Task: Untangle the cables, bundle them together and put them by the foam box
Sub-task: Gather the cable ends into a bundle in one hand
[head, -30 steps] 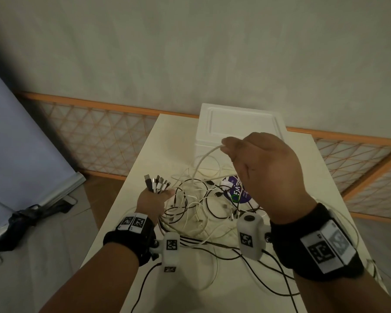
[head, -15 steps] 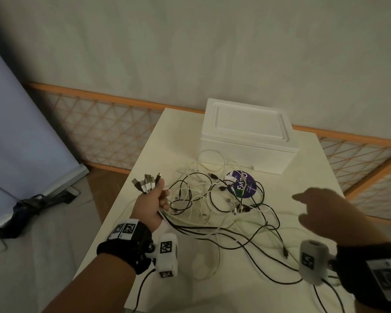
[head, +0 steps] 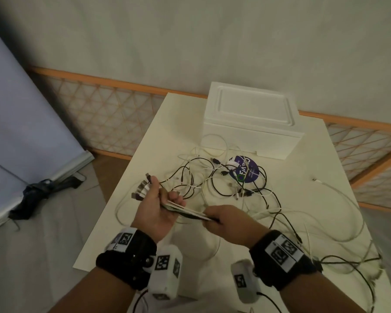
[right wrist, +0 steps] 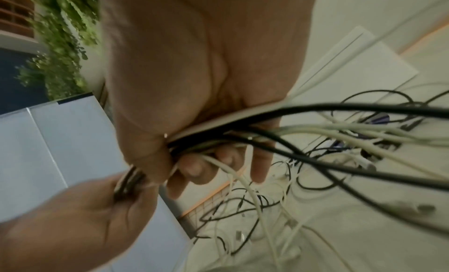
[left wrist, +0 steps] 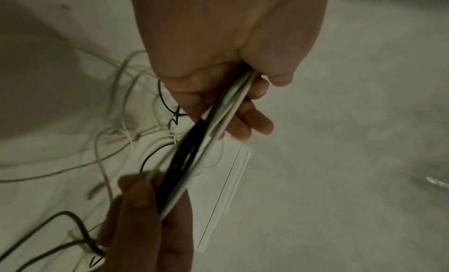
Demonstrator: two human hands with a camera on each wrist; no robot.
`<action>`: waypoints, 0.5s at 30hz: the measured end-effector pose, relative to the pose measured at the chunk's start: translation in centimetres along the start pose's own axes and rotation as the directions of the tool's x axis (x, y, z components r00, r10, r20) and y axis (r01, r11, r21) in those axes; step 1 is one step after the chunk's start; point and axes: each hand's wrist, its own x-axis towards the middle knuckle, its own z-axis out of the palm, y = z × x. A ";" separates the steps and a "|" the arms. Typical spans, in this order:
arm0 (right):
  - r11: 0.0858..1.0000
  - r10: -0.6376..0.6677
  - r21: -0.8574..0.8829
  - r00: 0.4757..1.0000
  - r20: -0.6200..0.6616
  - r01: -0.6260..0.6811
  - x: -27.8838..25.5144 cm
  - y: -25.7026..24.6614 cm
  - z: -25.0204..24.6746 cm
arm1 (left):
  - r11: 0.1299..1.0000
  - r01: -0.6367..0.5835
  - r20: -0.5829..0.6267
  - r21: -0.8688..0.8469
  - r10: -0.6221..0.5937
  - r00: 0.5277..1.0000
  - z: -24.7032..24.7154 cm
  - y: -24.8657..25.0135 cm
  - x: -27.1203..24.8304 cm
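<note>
My left hand [head: 158, 205] grips a bunch of black and white cables [head: 185, 211] near their plug ends [head: 142, 188], which fan out past the thumb. My right hand [head: 221, 220] grips the same bunch a short way along, so the cables run straight between both hands [left wrist: 194, 151]. From the right hand [right wrist: 194, 141] the cables spread out loose [right wrist: 340, 141] into a tangle [head: 226, 184] on the white table [head: 174, 123]. The white foam box [head: 251, 123] stands closed at the table's far end.
A round purple disc [head: 246, 169] lies under the tangle in front of the box. More cable loops trail off the table's right side [head: 348, 233]. An orange lattice rail [head: 104, 109] runs behind the table, a blue-grey panel [head: 20, 123] to the left.
My right hand dropped the white cable it held up by the box, swung out right, then came in and took hold of the bunch beside my left hand. The left hand turned palm-up.
</note>
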 end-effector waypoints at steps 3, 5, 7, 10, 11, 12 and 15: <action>0.976 -0.099 -0.200 0.994 -0.047 0.087 -0.7 0.7 -0.5 | 0.997 -0.041 -0.059 -0.058 0.037 0.998 0.0 -0.5 -0.4; 0.932 -0.149 -0.346 0.984 -0.094 0.108 -1.0 1.6 -0.8 | 0.991 -0.082 -0.098 -0.101 0.072 0.993 0.7 -0.2 -0.4; 0.942 -0.124 -0.327 0.980 -0.153 0.068 -1.5 2.8 -1.3 | 0.980 -0.116 -0.124 -0.161 0.096 0.988 0.9 0.7 -0.3; 0.985 0.025 -0.161 0.982 -0.185 -0.055 -2.7 4.0 -2.3 | 0.974 -0.128 -0.092 -0.189 0.113 0.989 0.5 2.4 0.2; 0.983 0.033 -0.170 0.979 -0.203 -0.068 -3.1 4.3 -2.6 | 0.972 -0.144 -0.088 -0.184 0.130 0.988 0.3 3.0 0.4; 0.978 0.030 -0.193 0.973 -0.228 -0.075 -3.4 4.6 -3.0 | 0.969 -0.166 -0.090 -0.181 0.152 0.984 0.2 3.6 0.5; 0.948 0.062 -0.284 0.959 -0.278 -0.143 -4.8 6.2 -4.8 | 0.954 -0.236 -0.128 -0.183 0.215 0.968 -0.1 5.6 0.4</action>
